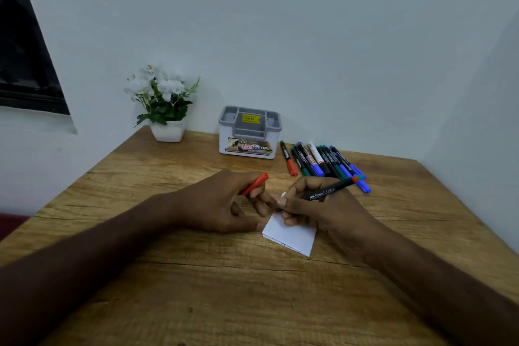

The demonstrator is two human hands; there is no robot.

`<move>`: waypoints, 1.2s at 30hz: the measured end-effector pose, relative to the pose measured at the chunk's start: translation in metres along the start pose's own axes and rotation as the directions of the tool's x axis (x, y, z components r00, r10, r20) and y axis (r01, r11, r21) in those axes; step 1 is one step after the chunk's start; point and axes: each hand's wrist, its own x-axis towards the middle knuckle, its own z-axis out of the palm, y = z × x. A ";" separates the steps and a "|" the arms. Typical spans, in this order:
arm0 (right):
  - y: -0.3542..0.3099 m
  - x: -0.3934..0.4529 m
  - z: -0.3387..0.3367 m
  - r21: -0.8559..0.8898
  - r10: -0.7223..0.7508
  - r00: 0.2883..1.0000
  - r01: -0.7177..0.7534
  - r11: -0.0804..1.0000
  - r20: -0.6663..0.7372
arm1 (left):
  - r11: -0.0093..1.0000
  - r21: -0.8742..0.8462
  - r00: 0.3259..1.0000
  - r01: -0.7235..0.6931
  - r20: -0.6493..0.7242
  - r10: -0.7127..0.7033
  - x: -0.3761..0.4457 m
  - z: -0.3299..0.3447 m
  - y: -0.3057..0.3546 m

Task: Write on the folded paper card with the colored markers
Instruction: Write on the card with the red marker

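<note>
A small white folded paper card (292, 236) lies flat on the wooden table (196, 289). My right hand (323, 211) rests on its upper part and grips a black marker (328, 191) in a writing hold, tip down toward the card; the tip is hidden behind my fingers. My left hand (222, 202) sits just left of the card, thumb near the card's left edge, and pinches a red marker cap (255, 183) between its fingers.
Several loose markers (323, 161) with red, green, blue and black caps lie in a row beyond my right hand. A white and grey organiser box (250, 133) and a white potted flower (165, 104) stand at the back against the wall.
</note>
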 end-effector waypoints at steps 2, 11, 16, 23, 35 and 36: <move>0.003 -0.003 0.006 -0.056 -0.029 1.000 0.028 0.998 -0.009 | 0.999 0.034 1.000 -0.023 -0.015 0.023 0.000 0.003 -0.002; 0.005 -0.016 0.011 -0.161 -0.129 0.991 0.122 0.979 -0.030 | 0.999 -0.049 1.000 0.010 -0.003 -0.010 0.000 0.009 -0.001; 0.005 -0.017 0.013 -0.178 -0.128 0.991 0.118 0.977 -0.046 | 0.999 0.038 0.999 -0.019 -0.030 0.020 -0.001 0.007 0.002; 0.007 -0.016 0.009 -0.230 -0.156 0.987 0.142 0.963 -0.044 | 0.978 0.208 0.999 0.016 -0.037 -0.009 -0.002 0.006 0.004; 0.007 -0.011 0.009 -0.432 -0.242 0.970 0.211 0.877 -0.017 | 0.975 0.218 0.999 0.031 -0.032 -0.024 0.001 0.008 -0.003; 0.007 -0.011 0.009 -0.436 -0.238 0.971 0.209 0.876 -0.013 | 0.975 0.219 0.999 0.034 -0.026 -0.029 0.000 0.008 -0.003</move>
